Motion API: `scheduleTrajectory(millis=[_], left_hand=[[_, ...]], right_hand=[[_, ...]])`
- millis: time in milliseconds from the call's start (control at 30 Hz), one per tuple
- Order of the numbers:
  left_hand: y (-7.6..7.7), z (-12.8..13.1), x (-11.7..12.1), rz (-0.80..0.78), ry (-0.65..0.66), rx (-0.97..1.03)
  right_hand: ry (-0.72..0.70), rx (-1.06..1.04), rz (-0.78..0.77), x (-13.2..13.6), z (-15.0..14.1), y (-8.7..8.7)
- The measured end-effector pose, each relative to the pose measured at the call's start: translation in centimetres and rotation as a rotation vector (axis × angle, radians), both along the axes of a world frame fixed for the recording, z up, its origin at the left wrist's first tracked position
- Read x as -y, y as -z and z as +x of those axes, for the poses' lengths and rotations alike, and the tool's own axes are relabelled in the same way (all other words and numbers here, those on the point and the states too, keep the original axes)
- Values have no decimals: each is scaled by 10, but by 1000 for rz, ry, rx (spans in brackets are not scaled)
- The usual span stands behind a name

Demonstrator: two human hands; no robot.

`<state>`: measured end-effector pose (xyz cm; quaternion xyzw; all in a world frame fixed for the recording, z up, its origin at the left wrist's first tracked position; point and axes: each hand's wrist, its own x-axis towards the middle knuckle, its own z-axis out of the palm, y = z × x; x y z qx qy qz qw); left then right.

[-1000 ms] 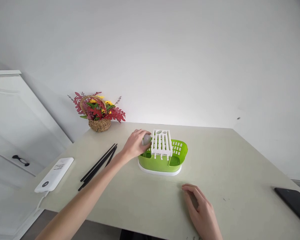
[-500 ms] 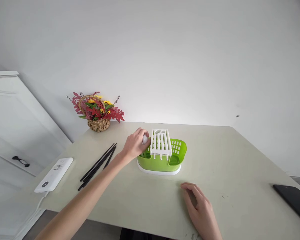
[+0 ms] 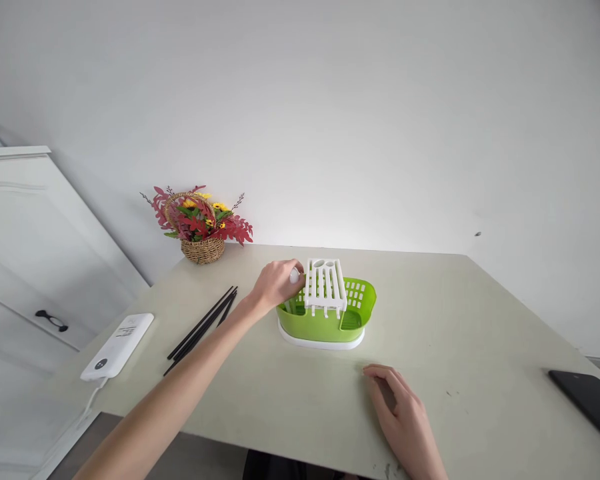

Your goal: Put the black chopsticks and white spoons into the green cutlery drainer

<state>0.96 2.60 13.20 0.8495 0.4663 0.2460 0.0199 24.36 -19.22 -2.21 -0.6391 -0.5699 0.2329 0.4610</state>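
My left hand (image 3: 279, 287) is closed on a white spoon (image 3: 294, 275) at the left end of the green basket (image 3: 310, 328). Its rounded end shows between my fingers, and the lower part reaches down inside the basket wall. A white slotted rack (image 3: 325, 285) with two oval holes and small hooks sits across the middle of the basket. Below the basket is a white oval base (image 3: 321, 345). My right hand (image 3: 397, 413) rests on the table in front and to the right, loosely curled with a gap between thumb and fingers, holding nothing.
Several black chopsticks (image 3: 200, 331) lie left of the basket, partly behind my left forearm. A white power bank (image 3: 117, 347) with a cable is farther left. A wicker basket of flowers (image 3: 203, 251) stands at the back, and a black phone (image 3: 587, 400) lies at the right.
The whole view has shifted slightly, so things appear a little farther right. My left hand has moved slightly with the spoon, still at the basket's left end. My right hand stays resting.
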Motion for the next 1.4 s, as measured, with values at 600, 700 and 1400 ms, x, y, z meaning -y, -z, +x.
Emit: scheduleTrajectory(millis=[600,700,1400], left_hand=[[-7,3,-13,183,-35,287],[-23,2,-13,249,-32,309],[-86,-88,-63,-169,-165,1317]], right_hand=[[-16,13,-5,-1,2,2],[-24,16,-20,-1,3,5],[-23,53,-4,1,4,7]])
